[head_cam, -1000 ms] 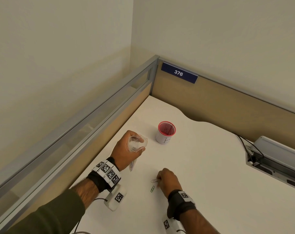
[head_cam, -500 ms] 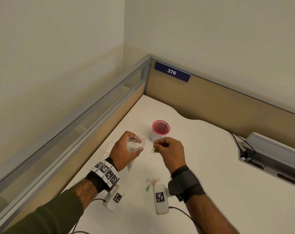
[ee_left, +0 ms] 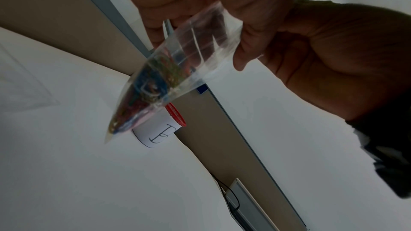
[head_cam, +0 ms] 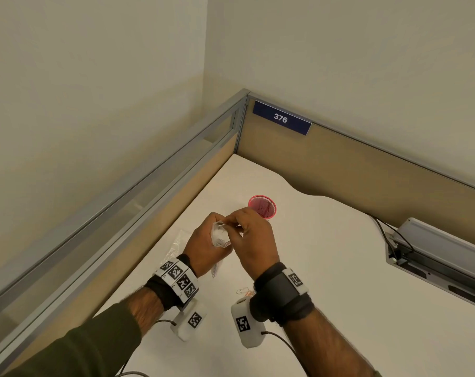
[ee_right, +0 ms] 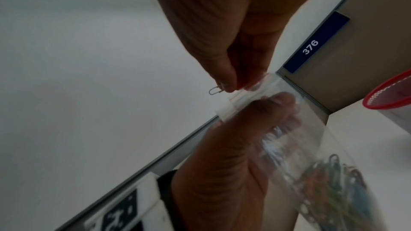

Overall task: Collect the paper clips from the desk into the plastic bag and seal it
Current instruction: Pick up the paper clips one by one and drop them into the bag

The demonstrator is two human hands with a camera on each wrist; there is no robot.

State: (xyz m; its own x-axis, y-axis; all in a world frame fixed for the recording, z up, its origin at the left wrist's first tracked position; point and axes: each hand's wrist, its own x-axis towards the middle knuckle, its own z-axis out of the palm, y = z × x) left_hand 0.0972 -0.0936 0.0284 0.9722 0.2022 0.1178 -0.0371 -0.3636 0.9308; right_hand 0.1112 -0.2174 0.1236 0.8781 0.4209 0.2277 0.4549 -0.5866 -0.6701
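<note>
Right hand has risen from the counter, pinching 1 silver clip at the bag mouth; left hand grips the bag. Few clips remain near on the counter.

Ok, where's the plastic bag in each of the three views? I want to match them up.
Head: plastic bag sits centre frame, held in the left hand, with the right hand at its mouth.
Left wrist: centre, hanging down-left from the fingers, coloured paper clips inside.
Right wrist: lower right, with its mouth at centre.
Shared landmark: the red mesh cup, behind the hands in the head view, just behind the bag's bottom corner in the left wrist view, at the right edge in the right wrist view.
</note>
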